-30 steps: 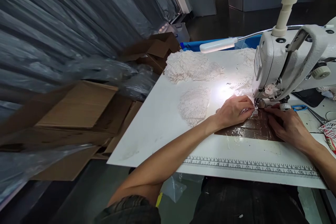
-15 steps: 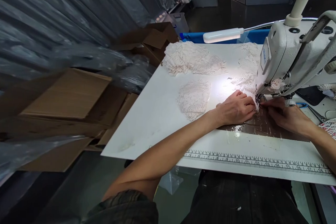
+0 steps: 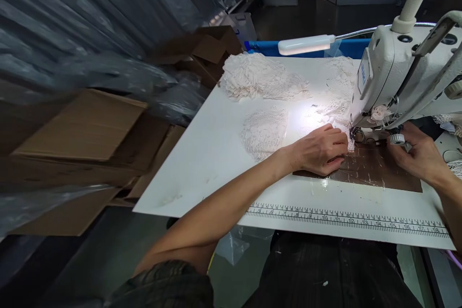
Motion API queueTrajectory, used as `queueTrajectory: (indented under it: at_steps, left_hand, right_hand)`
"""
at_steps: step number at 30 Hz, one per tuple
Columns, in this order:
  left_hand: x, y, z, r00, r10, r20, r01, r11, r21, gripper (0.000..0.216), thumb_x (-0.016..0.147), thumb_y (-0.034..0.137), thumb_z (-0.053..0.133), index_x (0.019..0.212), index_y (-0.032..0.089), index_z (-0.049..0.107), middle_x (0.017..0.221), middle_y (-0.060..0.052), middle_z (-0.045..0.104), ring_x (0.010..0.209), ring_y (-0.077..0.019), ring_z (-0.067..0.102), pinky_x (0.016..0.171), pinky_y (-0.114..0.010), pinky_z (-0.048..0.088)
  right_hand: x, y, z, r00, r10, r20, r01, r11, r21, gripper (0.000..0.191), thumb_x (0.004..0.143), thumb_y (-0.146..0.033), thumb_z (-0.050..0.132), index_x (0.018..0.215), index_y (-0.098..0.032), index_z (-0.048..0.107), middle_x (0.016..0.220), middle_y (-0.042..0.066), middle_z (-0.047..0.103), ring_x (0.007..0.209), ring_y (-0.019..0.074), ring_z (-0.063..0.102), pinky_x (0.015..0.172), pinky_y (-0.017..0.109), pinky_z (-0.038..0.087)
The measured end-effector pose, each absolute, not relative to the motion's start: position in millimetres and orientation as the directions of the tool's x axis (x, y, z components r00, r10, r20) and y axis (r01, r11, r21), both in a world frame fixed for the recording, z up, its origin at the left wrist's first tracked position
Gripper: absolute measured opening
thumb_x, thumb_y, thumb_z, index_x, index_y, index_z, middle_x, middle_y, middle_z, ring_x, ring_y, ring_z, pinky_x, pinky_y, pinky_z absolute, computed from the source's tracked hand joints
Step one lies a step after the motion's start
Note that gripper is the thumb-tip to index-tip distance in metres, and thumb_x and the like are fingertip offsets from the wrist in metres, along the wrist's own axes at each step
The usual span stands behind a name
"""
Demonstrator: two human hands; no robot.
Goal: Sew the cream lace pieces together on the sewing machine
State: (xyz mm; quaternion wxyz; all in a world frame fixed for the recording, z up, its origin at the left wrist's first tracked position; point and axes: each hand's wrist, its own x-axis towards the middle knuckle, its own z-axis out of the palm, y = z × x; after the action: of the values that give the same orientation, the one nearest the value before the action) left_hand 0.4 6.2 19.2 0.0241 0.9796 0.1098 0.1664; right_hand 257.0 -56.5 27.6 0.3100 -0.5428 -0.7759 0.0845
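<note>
My left hand (image 3: 323,150) is closed on the edge of a piece of white lace (image 3: 351,142), just left of the needle of a sewing machine (image 3: 375,82). Its knuckles face up and its fingers curl inward. My right hand (image 3: 415,151) is to the right of the needle, beside a ridged white knob (image 3: 397,139). Its fingertips are partly hidden behind the knob and the machine head, so what they touch cannot be seen. A brown shiny sheet (image 3: 382,168) lies flat beneath both hands.
A heap of white lace (image 3: 258,77) and a flat lace stack (image 3: 265,132) lie on the white table (image 3: 202,168). More lace (image 3: 339,74) lies behind the needle. A lamp (image 3: 306,44) lights the work. A printed ruler (image 3: 346,219) runs along the front edge. Cardboard boxes (image 3: 83,125) stand left.
My right hand has moved away from the needle to the right, over where blue-handled snips lay. The left hand stays at the lace, with its fingers slightly more curled.
</note>
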Motion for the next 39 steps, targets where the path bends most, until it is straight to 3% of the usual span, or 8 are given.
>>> queueTrajectory:
  at_steps: [5,10,14,17,19,23,30,39]
  left_hand:
    - [-4.6,12.5,18.0,0.950,0.200,0.241,0.155,-0.969,0.194,0.036,0.091,-0.002,0.033,0.096,0.012,0.066,0.106,-0.012,0.065,0.090,-0.0156,0.058,0.076,-0.027,0.048]
    - [-3.4,21.4,8.8,0.929,0.198,0.312,0.113,-0.956,0.270,0.033,0.095,0.006,0.038,0.103,0.015,0.069,0.116,-0.012,0.066,0.094,-0.0170,0.058,0.080,-0.031,0.052]
    - [3.3,21.5,2.3,0.842,0.326,0.430,0.162,-0.912,0.376,0.023,0.088,0.008,0.047,0.100,0.015,0.066,0.099,-0.009,0.070,0.088,-0.0155,0.062,0.077,-0.031,0.055]
    - [8.8,18.3,-1.0,0.714,0.506,0.484,0.265,-0.835,0.483,0.012,0.086,0.019,0.057,0.096,0.014,0.059,0.093,-0.008,0.068,0.083,-0.0150,0.063,0.071,-0.029,0.056]
    - [10.7,16.5,-1.9,0.656,0.604,0.452,0.322,-0.766,0.557,0.015,0.086,0.020,0.059,0.099,0.015,0.054,0.089,-0.006,0.067,0.079,-0.0138,0.063,0.067,-0.028,0.056]
    - [10.9,15.7,-1.5,0.672,0.643,0.367,0.289,-0.684,0.669,0.029,0.085,0.022,0.063,0.110,0.016,0.050,0.081,-0.001,0.068,0.072,-0.0123,0.065,0.066,-0.026,0.055]
    - [10.6,15.0,9.5,0.671,0.712,0.208,0.290,-0.510,0.810,0.039,0.087,0.026,0.060,0.123,0.016,0.049,0.093,-0.004,0.076,0.088,-0.0150,0.071,0.087,-0.032,0.054]
    - [7.3,23.7,12.1,0.692,0.708,0.141,0.238,-0.408,0.881,0.049,0.081,0.019,0.062,0.128,0.017,0.046,0.096,-0.005,0.075,0.093,-0.0172,0.070,0.089,-0.035,0.052]
  right_hand:
    - [289.0,-55.7,22.0,-0.364,0.870,0.333,0.896,0.424,-0.130,0.045,0.095,-0.049,0.039,0.093,-0.018,0.072,0.096,0.016,0.067,0.084,0.0278,0.061,0.068,0.039,0.048]
    - [284.3,-67.9,19.9,-0.403,0.825,0.396,0.909,0.412,0.067,0.051,0.101,-0.041,0.025,0.086,-0.017,0.067,0.086,0.017,0.066,0.081,0.0299,0.061,0.066,0.042,0.044]
    - [266.9,-88.8,25.6,-0.236,0.874,0.425,0.867,0.387,-0.313,0.035,0.098,-0.046,0.035,0.081,-0.022,0.055,0.077,0.011,0.064,0.069,0.0244,0.062,0.062,0.038,0.048]
    - [251.4,-103.2,27.1,-0.076,0.978,0.196,0.710,0.191,-0.678,0.033,0.098,-0.054,0.035,0.087,-0.025,0.046,0.056,0.000,0.059,0.045,0.0185,0.055,0.047,0.032,0.045]
    - [242.4,-107.3,26.5,-0.080,0.989,0.126,0.679,0.147,-0.719,0.034,0.095,-0.058,0.037,0.088,-0.026,0.043,0.054,-0.001,0.059,0.042,0.0178,0.054,0.045,0.031,0.044]
    - [234.8,-102.6,24.4,-0.135,0.971,0.197,0.830,0.219,-0.513,0.036,0.091,-0.059,0.040,0.090,-0.024,0.048,0.067,0.002,0.066,0.047,0.0186,0.057,0.046,0.029,0.039]
    - [235.6,-85.5,15.9,-0.304,0.914,0.268,0.941,0.333,-0.066,0.064,0.101,-0.049,0.011,0.085,-0.018,0.064,0.070,0.009,0.069,0.057,0.0206,0.062,0.049,0.029,0.031]
    - [216.6,-60.9,15.1,-0.220,0.967,0.131,0.973,0.208,0.099,0.070,0.101,-0.053,0.006,0.098,-0.014,0.065,0.062,0.009,0.064,0.053,0.0228,0.060,0.047,0.029,0.018]
